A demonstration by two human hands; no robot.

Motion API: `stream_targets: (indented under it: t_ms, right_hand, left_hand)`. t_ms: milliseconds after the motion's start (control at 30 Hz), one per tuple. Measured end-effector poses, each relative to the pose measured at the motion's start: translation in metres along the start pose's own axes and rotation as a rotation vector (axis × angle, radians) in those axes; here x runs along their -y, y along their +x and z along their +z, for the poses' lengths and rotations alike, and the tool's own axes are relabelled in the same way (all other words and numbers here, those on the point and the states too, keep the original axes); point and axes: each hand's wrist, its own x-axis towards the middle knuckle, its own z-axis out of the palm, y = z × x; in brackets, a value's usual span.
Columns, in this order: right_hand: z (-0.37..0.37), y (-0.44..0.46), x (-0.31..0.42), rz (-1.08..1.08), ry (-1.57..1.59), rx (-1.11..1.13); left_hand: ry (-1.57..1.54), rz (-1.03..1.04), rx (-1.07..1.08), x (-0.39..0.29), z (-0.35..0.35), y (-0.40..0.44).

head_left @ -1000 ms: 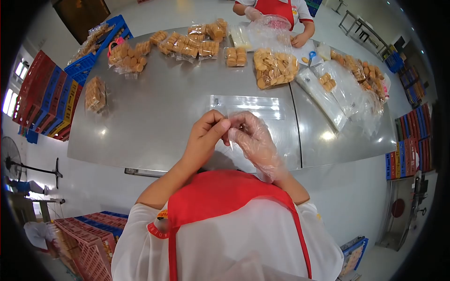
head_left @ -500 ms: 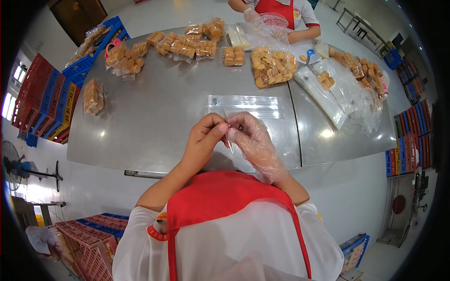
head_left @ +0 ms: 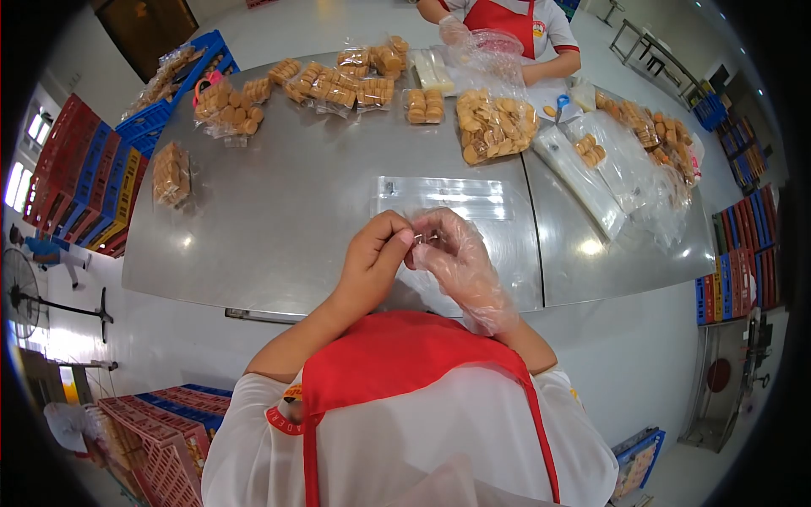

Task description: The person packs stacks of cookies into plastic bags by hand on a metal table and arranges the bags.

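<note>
Close together above the near part of the steel table, my two hands pinch at a clear plastic bag [head_left: 428, 286], which is thin and hard to make out. My bare left hand [head_left: 374, 258] closes thumb and forefinger on its edge. My right hand [head_left: 460, 258], in a clear plastic glove, has its fingers curled and meets the left at the fingertips. Just beyond them a stack of flat clear bags [head_left: 443, 196] lies on the table. Farther off stand a large bag of round biscuits [head_left: 496, 127] and a small biscuit pack [head_left: 423, 106].
The steel table [head_left: 279, 211] has a seam right of my hands. More biscuit packs [head_left: 329, 84] lie along its far side, one pack [head_left: 171, 175] at left. Long clear bags [head_left: 579, 182] and blue scissors [head_left: 561, 103] lie right. A co-worker in a red apron [head_left: 500, 29] handles plastic opposite.
The bag's edge, upright between my fingertips before, no longer stands up there. My right fingers have shifted slightly at the pinch. A distant person has appeared by the fan at left.
</note>
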Motion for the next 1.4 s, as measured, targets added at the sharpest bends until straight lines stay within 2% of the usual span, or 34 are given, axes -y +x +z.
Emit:
stream_targets:
  t_ms: [167,433,667,833,933,967,1067,1167,1267,1367,1400]
  right_hand:
    - [-0.001,-0.001,0.012,0.093,0.041,-0.004]
    - [-0.003,0.003,-0.002,0.081,0.105,0.029]
    - [-0.009,0.006,-0.013,-0.012,0.207,0.072]
    - [-0.004,0.006,-0.017,-0.054,-0.022,0.030]
    - [0.007,0.001,-0.005,-0.058,-0.195,-0.059]
    - [0.004,0.002,-0.011,-0.081,-0.199,-0.077]
    - [-0.001,0.007,-0.016,-0.152,-0.145,-0.145]
    - [-0.003,0.016,-0.025,-0.106,-0.096,-0.255]
    - [0.000,0.014,-0.018,-0.151,-0.147,-0.272]
    - [-0.012,0.014,-0.016,-0.306,-0.435,-0.382]
    - [-0.011,0.013,-0.014,-0.362,-0.524,-0.356]
  left_hand:
    - [0.003,-0.073,-0.038,0.001,0.000,0.000]
    - [-0.083,-0.159,-0.017,-0.001,-0.002,0.002]
    - [-0.021,-0.112,-0.007,-0.001,-0.002,0.000]
    - [0.204,0.042,0.070,0.009,-0.014,-0.001]
    - [0.383,0.111,-0.082,0.010,-0.009,-0.001]
    - [0.282,0.026,-0.165,0.010,-0.008,-0.002]
    - [0.224,0.013,-0.373,0.001,-0.017,0.004]
    - [0.416,0.135,-0.337,-0.008,-0.017,0.004]
    - [0.736,0.412,-0.140,-0.006,-0.020,0.000]
    - [0.745,0.297,-0.250,0.015,-0.034,0.004]
    - [0.628,0.149,-0.260,0.012,-0.037,0.005]
